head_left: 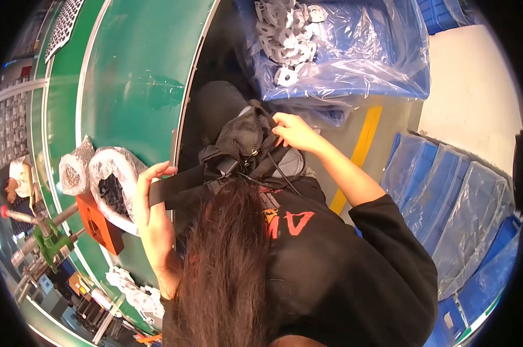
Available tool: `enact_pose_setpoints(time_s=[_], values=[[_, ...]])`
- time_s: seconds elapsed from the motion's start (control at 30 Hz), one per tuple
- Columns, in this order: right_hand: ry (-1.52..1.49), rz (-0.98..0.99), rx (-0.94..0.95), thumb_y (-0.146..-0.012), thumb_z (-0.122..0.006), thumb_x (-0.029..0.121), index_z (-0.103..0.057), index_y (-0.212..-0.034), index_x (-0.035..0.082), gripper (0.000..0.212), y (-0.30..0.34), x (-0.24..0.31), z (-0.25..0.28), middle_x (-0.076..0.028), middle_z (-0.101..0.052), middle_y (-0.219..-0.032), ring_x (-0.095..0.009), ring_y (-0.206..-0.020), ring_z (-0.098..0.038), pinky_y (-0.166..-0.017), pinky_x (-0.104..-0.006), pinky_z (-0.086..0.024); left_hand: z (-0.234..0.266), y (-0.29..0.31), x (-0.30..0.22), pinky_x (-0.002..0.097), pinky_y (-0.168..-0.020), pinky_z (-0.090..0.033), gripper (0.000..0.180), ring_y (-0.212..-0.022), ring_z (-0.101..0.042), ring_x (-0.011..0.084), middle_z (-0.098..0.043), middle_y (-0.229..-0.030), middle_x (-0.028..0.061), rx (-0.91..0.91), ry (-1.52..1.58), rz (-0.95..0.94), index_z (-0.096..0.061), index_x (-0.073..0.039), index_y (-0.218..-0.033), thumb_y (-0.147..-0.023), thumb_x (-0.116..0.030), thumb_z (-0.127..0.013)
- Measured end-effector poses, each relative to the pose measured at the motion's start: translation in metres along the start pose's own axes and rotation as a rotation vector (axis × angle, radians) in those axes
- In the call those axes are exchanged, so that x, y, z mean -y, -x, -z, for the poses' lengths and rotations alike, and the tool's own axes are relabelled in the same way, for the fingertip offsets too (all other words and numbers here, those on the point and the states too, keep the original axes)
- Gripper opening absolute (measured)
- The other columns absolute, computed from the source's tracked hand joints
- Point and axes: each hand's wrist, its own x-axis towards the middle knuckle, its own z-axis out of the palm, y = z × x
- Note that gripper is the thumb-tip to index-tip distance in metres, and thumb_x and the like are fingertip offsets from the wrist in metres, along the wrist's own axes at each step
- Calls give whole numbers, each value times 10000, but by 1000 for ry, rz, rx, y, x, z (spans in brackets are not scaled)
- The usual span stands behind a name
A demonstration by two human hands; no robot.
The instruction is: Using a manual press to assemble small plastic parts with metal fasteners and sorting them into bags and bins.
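Across my lap lies a black mesh bag point(238, 136) with cords, a small metal ring and buckle-like fittings. A wide black strap point(183, 186) runs from its left side. My left hand point(152, 217) is closed around the end of that strap, beside the edge of the green table. On the bag's right edge, my right hand point(299, 134) has its fingers bent in and gripping the dark fabric. Those fingertips are partly hidden by the hand itself. Long hair hangs over the lower part of the strap and bag.
The green table point(142, 75) carries a plastic-lined container of dark parts point(114, 194), an orange block point(99, 224) and white parts point(135, 292). A blue bin point(354, 92) of white-grey parts stands ahead right. Blue crates point(441, 196) line the right. Another person point(21, 182) is far left.
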Motion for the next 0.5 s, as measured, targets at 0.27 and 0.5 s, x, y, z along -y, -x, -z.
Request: enact_pose_setpoints(time_s=[0.27, 0.5], values=[[-115, 89, -189, -860, -532, 68, -545, -897, -13, 91, 2, -22, -2, -53, -593, -724, -129, -596, -592, -540, -250, -484, 11, 11, -2, 205, -701, -403, 436, -716, -514, 80, -544, -958, 50, 34, -94, -65, -513, -47, -1170, -745, 48, -485], [-31, -15, -368, -879, -503, 154, -586, -949, 72, 136, 6, -36, 32, 44, -577, -866, -67, -775, -498, -696, -244, -425, 44, 20, -11, 200, -588, -386, 322, -619, -467, 68, -547, -790, 31, 57, 292, -169, -482, -3, -1071, -762, 26, -570]])
